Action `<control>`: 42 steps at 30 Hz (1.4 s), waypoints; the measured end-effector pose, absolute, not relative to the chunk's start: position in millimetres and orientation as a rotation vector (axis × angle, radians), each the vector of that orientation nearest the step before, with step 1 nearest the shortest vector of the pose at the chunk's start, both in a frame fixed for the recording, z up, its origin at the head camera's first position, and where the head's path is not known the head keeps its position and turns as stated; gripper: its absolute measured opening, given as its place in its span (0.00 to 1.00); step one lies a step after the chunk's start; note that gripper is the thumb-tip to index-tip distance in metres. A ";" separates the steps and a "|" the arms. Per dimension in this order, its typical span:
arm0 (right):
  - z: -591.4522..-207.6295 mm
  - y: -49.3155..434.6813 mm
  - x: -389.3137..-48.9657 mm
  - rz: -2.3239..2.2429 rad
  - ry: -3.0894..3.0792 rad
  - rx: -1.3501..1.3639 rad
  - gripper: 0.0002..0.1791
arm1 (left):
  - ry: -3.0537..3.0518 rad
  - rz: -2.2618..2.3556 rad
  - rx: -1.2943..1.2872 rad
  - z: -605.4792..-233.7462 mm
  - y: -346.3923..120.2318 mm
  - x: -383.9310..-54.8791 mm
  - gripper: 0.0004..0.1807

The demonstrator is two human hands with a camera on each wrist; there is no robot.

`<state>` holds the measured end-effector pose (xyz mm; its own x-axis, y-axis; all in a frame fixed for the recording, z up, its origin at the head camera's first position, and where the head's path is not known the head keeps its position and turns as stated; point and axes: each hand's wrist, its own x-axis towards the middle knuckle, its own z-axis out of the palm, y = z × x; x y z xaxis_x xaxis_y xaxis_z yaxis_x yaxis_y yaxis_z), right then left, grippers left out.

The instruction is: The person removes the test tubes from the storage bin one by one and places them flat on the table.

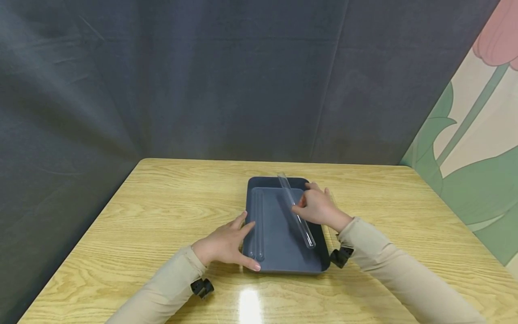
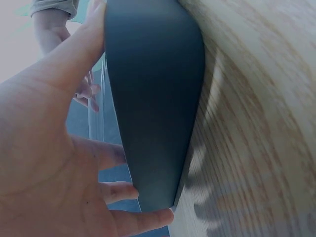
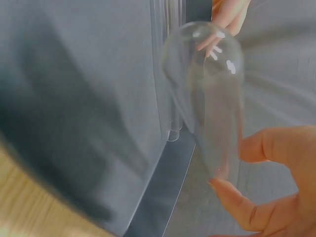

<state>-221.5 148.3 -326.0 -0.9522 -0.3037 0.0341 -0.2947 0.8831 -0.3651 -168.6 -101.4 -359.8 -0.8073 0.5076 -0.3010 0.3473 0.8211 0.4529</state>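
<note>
Left hand (image 1: 226,243) is spread over the tray's (image 1: 283,252) left side, fingers on the rim, not rly pinching it, so imo the tray could skid on the wood table (image 1: 162,234) if it gets bumped from the right. Next over, two clear tubes (image 1: 260,231) lie in the tray along its left wall, side by side; a jolt could prob make them roll & clink b/c they're round. Then the held tube (image 1: 306,231): right hand (image 1: 319,208) pinches it partway along btwn thumb & finger, over the tray's right half, rounded end near, other end out by the far rim. Smooth surface + small pinch = it could pivot or slip, & the far end could knock the rim. Can't tell if it's touching there rn.

Counts, L to R: 1 left hand, 1 tray, 2 tubes lying, 1 tube held, 1 right hand. Maybe smth clear (image 1: 332,238) just right of the tray too, too faint to count.
</note>
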 end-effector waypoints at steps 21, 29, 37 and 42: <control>-325.2 159.6 -219.6 -0.590 3.016 -0.445 0.17 | 2.598 0.526 0.641 -360.6 -101.1 -169.2 0.59; -325.2 165.2 -218.8 -0.602 3.023 -0.426 0.16 | 2.594 0.533 0.636 -360.5 -100.9 -169.3 0.59; -322.8 173.5 -217.3 -0.613 3.021 -0.407 0.15 | 2.588 0.538 0.645 -360.0 -101.1 -168.4 0.59; -323.5 179.4 -217.2 -0.634 3.027 -0.395 0.14 | 2.590 0.539 0.640 -359.3 -100.9 -168.4 0.59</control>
